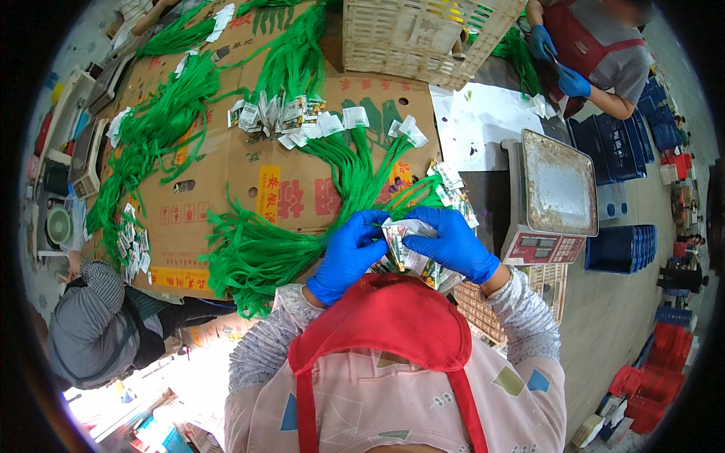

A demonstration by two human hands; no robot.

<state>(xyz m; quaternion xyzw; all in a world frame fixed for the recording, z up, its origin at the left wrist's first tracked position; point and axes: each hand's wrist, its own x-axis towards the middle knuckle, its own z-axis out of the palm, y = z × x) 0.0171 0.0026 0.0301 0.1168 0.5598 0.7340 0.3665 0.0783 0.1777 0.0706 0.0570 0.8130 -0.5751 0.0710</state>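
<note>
My left hand [349, 255], in a blue glove, is closed with its fingertips on a white printed label [396, 243]. The blue-gloved right hand [458, 246] pinches the label's other side, close to my red apron. Green mesh net bags [355, 177] with white labels at their ends lie just beyond my hands. To the left of my left hand spreads a thick bundle of loose green mesh [260, 249]. More labels [453, 189] show beyond my right hand. Whether the held label is joined to a net bag is hidden by my fingers.
Flattened cardboard [226, 170] covers the table, with more net bundles [170, 94] across it. A plastic crate [423, 41] stands at the far side. A scale [560, 185] sits at right. Co-workers stand at far right and lower left. Blue crates [621, 249] stand on the floor.
</note>
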